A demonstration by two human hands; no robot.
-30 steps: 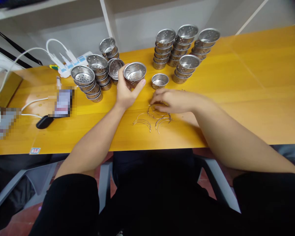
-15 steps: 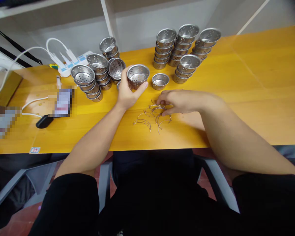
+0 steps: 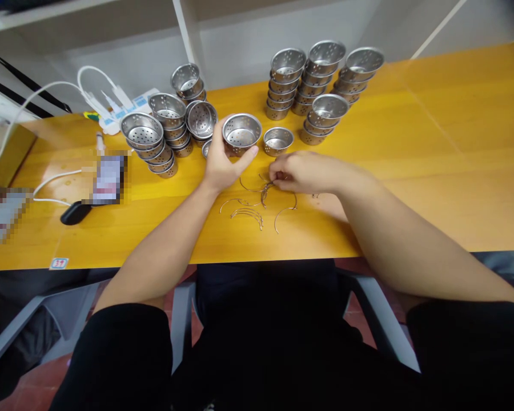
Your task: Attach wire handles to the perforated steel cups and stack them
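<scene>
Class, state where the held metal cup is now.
In the head view, the held metal cup is mid-picture in the left hand, just left of the single cup beyond the right hand.

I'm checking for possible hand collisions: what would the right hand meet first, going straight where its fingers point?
The curved metal wires at its fingertips come first; past them, probably the left hand, though one view leaves heights unclear.

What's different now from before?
The left hand and its cup moved a little right. By the right hand, the thin wires got shuffled, some spreading left. I can't tell if it grabbed any. The stacks of cups and the phone stayed put.
</scene>
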